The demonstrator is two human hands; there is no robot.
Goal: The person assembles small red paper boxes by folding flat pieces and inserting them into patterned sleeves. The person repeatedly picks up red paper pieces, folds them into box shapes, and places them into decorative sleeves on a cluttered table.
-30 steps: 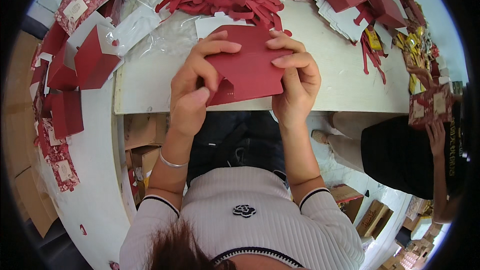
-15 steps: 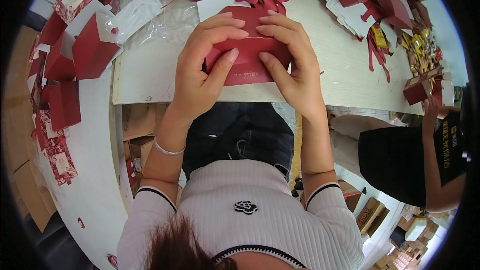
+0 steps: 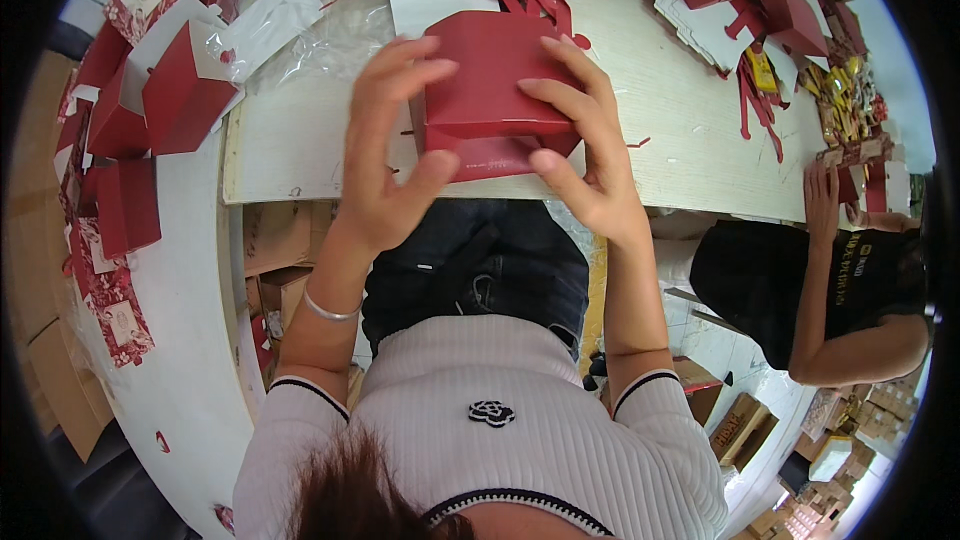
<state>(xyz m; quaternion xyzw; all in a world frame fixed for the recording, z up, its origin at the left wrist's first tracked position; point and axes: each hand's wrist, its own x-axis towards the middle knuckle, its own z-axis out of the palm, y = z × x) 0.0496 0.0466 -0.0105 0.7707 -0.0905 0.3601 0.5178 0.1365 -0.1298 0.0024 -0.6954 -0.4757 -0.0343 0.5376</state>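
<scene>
box now raised off the table, red box (image 3: 497, 90) between left hand (image 3: 385, 155) and right hand (image 3: 585, 145) fingers

I see the flat red card sheet from a second ago now folded into a red box (image 3: 492, 90), my left hand (image 3: 385, 165) and right hand (image 3: 585, 155) shifted from its top edge to its sides, thumbs under, fingers spread.

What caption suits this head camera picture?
Both hands, left and right, fold a red paper box above a pale worktable.
</scene>
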